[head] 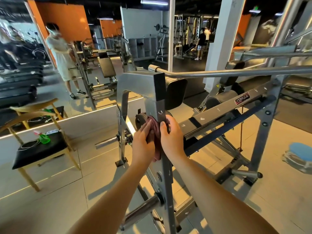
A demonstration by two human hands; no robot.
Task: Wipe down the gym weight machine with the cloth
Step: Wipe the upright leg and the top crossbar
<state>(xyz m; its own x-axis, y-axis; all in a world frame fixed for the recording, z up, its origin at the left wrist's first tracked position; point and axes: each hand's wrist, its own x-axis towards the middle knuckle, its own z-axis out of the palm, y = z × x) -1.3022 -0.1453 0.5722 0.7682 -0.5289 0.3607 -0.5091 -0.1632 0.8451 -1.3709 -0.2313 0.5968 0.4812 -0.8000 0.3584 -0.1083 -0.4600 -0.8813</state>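
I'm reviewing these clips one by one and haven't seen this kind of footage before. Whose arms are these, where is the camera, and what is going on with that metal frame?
The one picture comes from a camera worn on a person's head, looking down at their own bare arms. The left hand presses a dark red cloth against a grey upright post of a gym weight machine. The right hand grips the same post beside it. On the left stands a chair with a green spray bottle on its seat. Behind is a wall mirror.
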